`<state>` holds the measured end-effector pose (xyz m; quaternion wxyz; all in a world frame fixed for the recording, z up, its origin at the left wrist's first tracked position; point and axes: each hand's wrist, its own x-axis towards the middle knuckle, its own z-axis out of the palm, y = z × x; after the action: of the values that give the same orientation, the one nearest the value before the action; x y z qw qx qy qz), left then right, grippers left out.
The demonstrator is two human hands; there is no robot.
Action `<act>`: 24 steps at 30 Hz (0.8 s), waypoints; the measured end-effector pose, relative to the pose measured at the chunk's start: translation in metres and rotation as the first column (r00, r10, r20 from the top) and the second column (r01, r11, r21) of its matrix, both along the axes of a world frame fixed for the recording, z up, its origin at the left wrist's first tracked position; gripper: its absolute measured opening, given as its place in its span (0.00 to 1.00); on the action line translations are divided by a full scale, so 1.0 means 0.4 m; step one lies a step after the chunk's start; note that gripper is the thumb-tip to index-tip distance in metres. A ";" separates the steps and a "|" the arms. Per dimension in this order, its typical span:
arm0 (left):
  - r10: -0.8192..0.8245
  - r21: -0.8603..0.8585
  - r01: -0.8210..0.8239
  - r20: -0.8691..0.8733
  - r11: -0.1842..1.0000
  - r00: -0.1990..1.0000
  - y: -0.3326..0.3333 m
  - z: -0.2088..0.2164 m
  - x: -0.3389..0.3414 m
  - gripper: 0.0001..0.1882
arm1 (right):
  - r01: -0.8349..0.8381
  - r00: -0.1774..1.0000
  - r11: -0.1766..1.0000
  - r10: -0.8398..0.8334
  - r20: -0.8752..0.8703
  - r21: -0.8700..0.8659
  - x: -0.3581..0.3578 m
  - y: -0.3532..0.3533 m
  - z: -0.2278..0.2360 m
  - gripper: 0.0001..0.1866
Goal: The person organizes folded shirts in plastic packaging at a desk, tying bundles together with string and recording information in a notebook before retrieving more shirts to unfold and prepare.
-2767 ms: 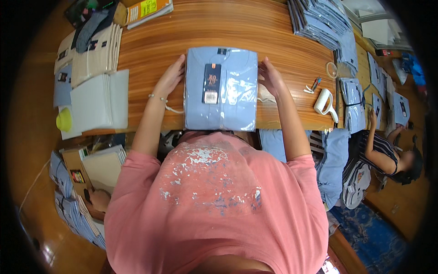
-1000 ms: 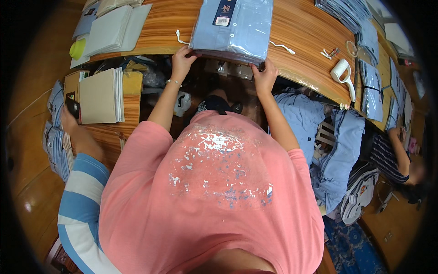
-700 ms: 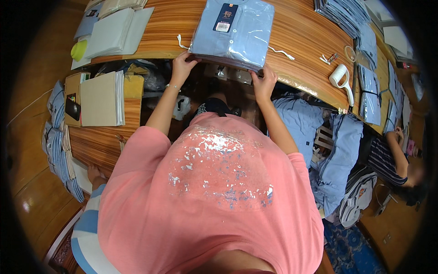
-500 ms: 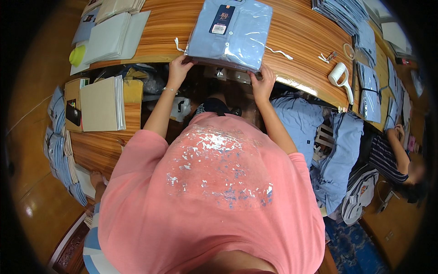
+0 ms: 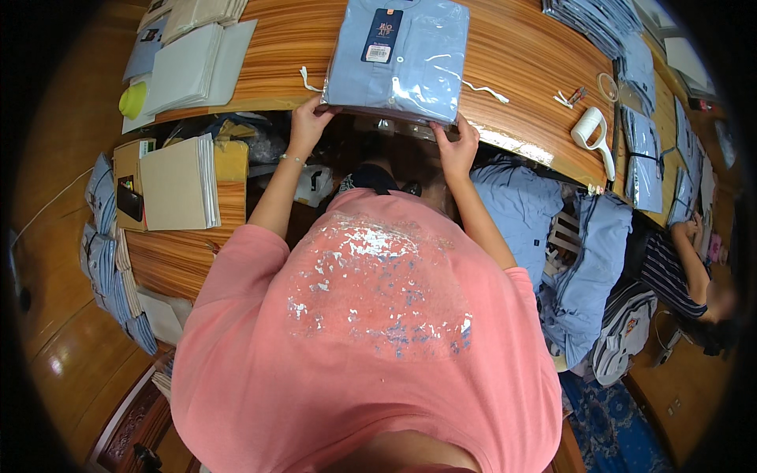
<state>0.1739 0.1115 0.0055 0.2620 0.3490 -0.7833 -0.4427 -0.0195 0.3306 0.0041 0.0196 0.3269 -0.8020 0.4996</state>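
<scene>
A folded light-blue shirt point(image 5: 430, 59) in a clear plastic bag lies on the wooden table at its near edge, a dark hang tag point(image 5: 382, 35) showing through the film. My left hand point(image 5: 309, 124) pinches the bag's near left corner. At the near right corner, my right hand point(image 5: 457, 147) grips the bag's lower edge between thumb and fingers. The fingertips of both hands are partly hidden by the bag. White cords point(image 5: 486, 92) lie on the table on either side of the shirt.
A white lint roller point(image 5: 593, 135) lies at the table's right, near more bagged shirts point(image 5: 643, 154). White sheets point(image 5: 185, 67) are piled at left, beige boards point(image 5: 180, 185) below them. Loose blue shirts point(image 5: 516, 205) hang at right. Beyond, another person's arm point(image 5: 684, 256) shows.
Both hands keep their hold on the bag's near corners. The right hand's fingers have shifted slightly, and the whole view has turned a little.
</scene>
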 end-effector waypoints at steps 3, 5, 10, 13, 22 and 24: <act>-0.018 0.040 0.017 0.011 0.999 1.000 -0.009 -0.002 0.002 0.10 | 0.027 1.000 1.000 -0.027 0.006 0.014 0.006 -0.004 0.001 0.19; -0.027 0.034 0.026 0.021 0.999 0.999 -0.006 0.002 -0.002 0.09 | 0.032 0.999 0.999 -0.033 0.036 0.028 0.005 -0.003 -0.008 0.19; -0.002 0.017 0.001 0.030 1.000 1.000 -0.004 -0.007 -0.001 0.10 | 0.025 0.998 0.999 -0.027 0.064 0.032 0.003 -0.011 0.003 0.19; -0.006 0.003 0.006 0.001 1.000 1.000 0.003 0.003 -0.005 0.11 | 0.020 0.995 1.000 -0.019 0.100 -0.004 -0.003 -0.020 -0.005 0.19; 0.003 0.134 0.014 -0.128 0.991 0.992 0.017 0.023 -0.017 0.15 | -0.035 0.995 0.998 0.030 0.095 0.052 -0.003 -0.013 -0.011 0.25; 0.040 0.089 -0.024 -0.186 0.996 0.982 0.039 0.032 -0.022 0.15 | -0.012 1.000 0.998 0.014 -0.028 0.059 0.013 -0.009 -0.006 0.28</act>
<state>0.1653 0.1271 0.0184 0.3266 0.3293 -0.7294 -0.5029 -0.0143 0.3270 0.0015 0.0182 0.3396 -0.8137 0.4714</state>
